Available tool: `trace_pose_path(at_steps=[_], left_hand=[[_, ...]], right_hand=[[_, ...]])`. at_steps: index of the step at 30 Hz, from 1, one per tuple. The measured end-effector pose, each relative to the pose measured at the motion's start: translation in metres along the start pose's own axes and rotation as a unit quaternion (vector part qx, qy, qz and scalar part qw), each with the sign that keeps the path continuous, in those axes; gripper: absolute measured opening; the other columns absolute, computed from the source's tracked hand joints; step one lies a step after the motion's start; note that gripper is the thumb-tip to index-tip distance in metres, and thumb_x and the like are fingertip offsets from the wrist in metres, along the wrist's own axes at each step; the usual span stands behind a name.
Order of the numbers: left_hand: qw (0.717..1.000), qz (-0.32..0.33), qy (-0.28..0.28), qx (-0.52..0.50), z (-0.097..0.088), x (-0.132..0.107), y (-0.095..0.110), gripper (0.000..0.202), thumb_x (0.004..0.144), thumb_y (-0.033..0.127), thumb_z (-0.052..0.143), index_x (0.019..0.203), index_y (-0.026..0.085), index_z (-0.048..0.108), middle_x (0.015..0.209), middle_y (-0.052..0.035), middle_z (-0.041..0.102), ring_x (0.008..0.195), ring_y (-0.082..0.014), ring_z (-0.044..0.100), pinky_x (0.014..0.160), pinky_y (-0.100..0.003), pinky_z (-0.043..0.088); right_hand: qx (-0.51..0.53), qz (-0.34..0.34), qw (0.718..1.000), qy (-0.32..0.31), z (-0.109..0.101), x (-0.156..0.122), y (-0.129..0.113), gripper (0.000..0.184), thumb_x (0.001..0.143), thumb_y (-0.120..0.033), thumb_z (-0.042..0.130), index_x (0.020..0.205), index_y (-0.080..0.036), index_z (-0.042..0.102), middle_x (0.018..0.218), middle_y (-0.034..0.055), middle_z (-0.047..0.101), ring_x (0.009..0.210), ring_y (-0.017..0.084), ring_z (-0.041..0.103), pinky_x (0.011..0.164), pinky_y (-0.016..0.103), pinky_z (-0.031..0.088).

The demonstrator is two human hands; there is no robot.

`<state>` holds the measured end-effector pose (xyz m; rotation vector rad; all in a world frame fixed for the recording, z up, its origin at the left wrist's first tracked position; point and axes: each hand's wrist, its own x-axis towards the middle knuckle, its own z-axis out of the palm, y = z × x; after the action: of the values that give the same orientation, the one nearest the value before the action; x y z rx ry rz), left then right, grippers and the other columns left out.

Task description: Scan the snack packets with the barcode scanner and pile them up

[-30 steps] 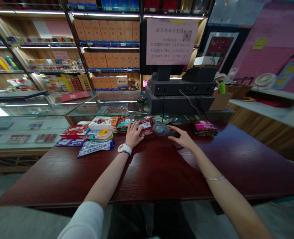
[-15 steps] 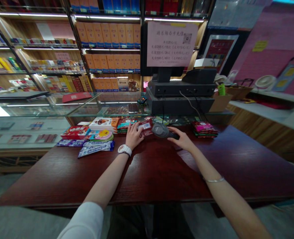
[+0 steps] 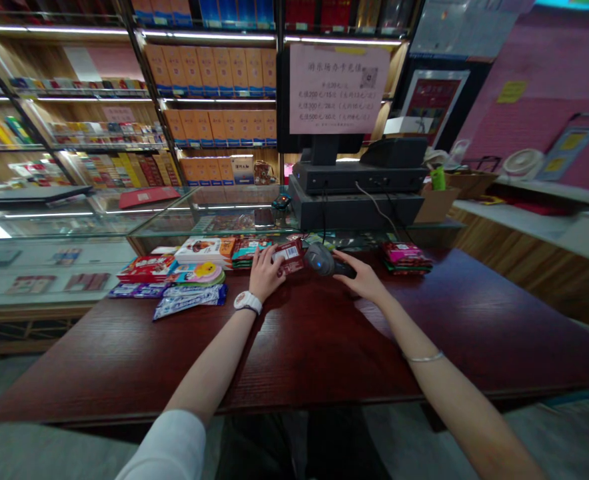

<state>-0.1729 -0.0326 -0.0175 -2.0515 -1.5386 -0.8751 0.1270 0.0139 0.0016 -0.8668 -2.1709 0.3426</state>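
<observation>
My left hand (image 3: 266, 274) grips the left end of a dark red snack packet (image 3: 291, 257), whose white barcode label faces up. In my right hand (image 3: 355, 274) is a grey and black barcode scanner (image 3: 320, 260), held by its handle. The scanner's head is close beside the packet's right edge, and a small blue light shows on it. Just behind my left hand lies a stack of green and brown packets (image 3: 251, 249). Farther left are a white and orange box (image 3: 203, 252), red packets (image 3: 147, 268) and blue and white stick packs (image 3: 187, 299).
A dark red wooden table (image 3: 294, 360) spans the front. At its right back sits a pile of pink and dark packets (image 3: 406, 258). Behind stands a glass display case (image 3: 214, 207), with a register and monitor (image 3: 357, 180) carrying a printed notice. Stocked shelves (image 3: 209, 100) line the back.
A blue light now shows on the scanner, and its head has tilted slightly. Both hands keep their holds. The whole view has shifted a little.
</observation>
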Motion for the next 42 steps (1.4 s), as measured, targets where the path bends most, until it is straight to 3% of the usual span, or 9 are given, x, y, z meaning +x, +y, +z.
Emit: trace_pose_path(at_steps=[8,18,24,30,38,42], left_hand=[[1.000,0.000,0.003,0.001,-0.002,0.000,0.003,0.033,0.072,0.020,0.065,0.105,0.022,0.063,0.143,-0.0141,0.052,0.136,-0.0330,0.045,0.120,-0.059,0.023],[1.000,0.003,0.009,-0.001,-0.001,0.000,0.001,0.032,0.072,0.022,0.067,0.104,0.022,0.063,0.142,-0.0139,0.052,0.134,-0.0336,0.046,0.120,-0.058,0.023],[1.000,0.003,0.003,0.013,-0.003,0.000,0.003,0.032,0.072,0.024,0.068,0.104,0.022,0.063,0.143,-0.0138,0.051,0.135,-0.0322,0.045,0.120,-0.056,0.023],[1.000,0.005,0.009,0.004,-0.001,0.000,0.001,0.033,0.072,0.023,0.068,0.105,0.021,0.064,0.143,-0.0149,0.051,0.136,-0.0327,0.044,0.121,-0.056,0.021],[1.000,0.008,0.018,-0.004,-0.001,-0.001,0.000,0.033,0.072,0.022,0.068,0.104,0.021,0.064,0.144,-0.0142,0.050,0.136,-0.0325,0.044,0.121,-0.057,0.021],[1.000,0.017,0.021,0.000,-0.008,0.000,-0.002,0.033,0.072,0.022,0.068,0.105,0.021,0.064,0.144,-0.0146,0.050,0.136,-0.0334,0.044,0.120,-0.058,0.022]], right_hand=[[-0.188,-0.009,0.982,-0.017,0.000,-0.002,0.019,0.061,0.091,-0.030,0.054,0.150,-0.028,0.038,0.140,0.0091,0.057,0.113,0.031,0.060,0.094,0.047,0.047],[-0.272,-0.008,0.959,-0.083,0.012,-0.007,0.027,0.065,0.091,-0.027,0.052,0.153,-0.031,0.031,0.138,0.0075,0.058,0.101,0.028,0.060,0.085,0.041,0.048],[-0.294,0.022,0.948,-0.119,0.022,-0.007,0.026,0.065,0.093,-0.029,0.050,0.154,-0.029,0.028,0.143,0.0074,0.054,0.107,0.028,0.059,0.089,0.041,0.047],[-0.256,0.035,0.957,-0.130,0.028,-0.008,0.025,0.066,0.096,-0.032,0.046,0.156,-0.026,0.019,0.151,0.0087,0.046,0.126,0.028,0.052,0.099,0.044,0.046],[-0.254,0.018,0.963,-0.089,0.030,-0.010,0.024,0.065,0.094,-0.034,0.048,0.155,-0.029,0.024,0.157,0.0081,0.037,0.141,0.028,0.039,0.112,0.054,0.035],[-0.236,-0.032,0.969,-0.063,0.028,-0.006,0.009,0.064,0.093,-0.032,0.050,0.153,-0.026,0.029,0.159,0.0078,0.033,0.144,0.029,0.034,0.115,0.053,0.031]])
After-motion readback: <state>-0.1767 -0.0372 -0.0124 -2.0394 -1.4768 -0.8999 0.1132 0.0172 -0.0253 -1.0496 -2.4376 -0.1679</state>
